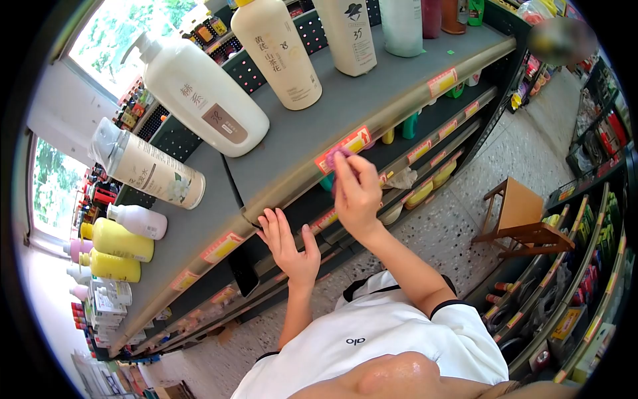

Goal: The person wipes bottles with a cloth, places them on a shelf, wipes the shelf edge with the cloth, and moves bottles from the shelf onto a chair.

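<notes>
My right hand (359, 196) holds a bunched purple cloth (341, 159) against the front edge of the shelf, at a red and yellow price label (359, 137). My left hand (290, 249) rests with its fingers spread on the shelf edge (271, 207), lower and to the left. Behind the hands, on the grey shelf top, stand a large white pump bottle (206, 100), a cream bottle (279, 56) and another cream bottle (347, 36). A dark phone-like object (244, 276) is below my left hand.
Yellow bottles (123, 239) and a capped spray can (156, 169) stand at the left. Lower shelves run beneath the edge. On the speckled floor (458, 206) at the right is a wooden stool (522, 206), with stocked racks (565, 312) beyond it.
</notes>
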`<state>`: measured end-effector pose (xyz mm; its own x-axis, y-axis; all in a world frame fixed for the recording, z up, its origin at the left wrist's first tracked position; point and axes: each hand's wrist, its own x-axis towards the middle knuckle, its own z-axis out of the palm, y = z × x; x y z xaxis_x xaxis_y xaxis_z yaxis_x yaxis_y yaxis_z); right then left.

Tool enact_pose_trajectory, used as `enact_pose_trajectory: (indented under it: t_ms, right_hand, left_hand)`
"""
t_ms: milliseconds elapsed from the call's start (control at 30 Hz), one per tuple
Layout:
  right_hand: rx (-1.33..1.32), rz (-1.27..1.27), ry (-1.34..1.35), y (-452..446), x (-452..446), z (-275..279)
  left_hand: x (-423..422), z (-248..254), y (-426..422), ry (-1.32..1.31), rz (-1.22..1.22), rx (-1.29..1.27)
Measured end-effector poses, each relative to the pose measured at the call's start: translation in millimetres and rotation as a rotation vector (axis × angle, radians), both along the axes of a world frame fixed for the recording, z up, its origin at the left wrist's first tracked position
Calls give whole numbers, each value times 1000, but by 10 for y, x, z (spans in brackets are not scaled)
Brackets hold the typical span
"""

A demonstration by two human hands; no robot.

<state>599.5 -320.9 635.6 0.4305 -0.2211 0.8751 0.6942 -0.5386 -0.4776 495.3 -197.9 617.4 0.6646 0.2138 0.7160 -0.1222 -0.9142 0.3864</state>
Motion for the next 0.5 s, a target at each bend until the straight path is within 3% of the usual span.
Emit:
enact_pose_trajectory:
  t_ms: [200, 500]
  right_hand:
    - [-72, 125, -13, 312, -267, 56]
    - [-185, 6, -20, 228, -227, 166]
  left_hand:
    - [-24, 1, 50, 19, -27, 20]
    - [-41, -37, 138, 25, -68, 50]
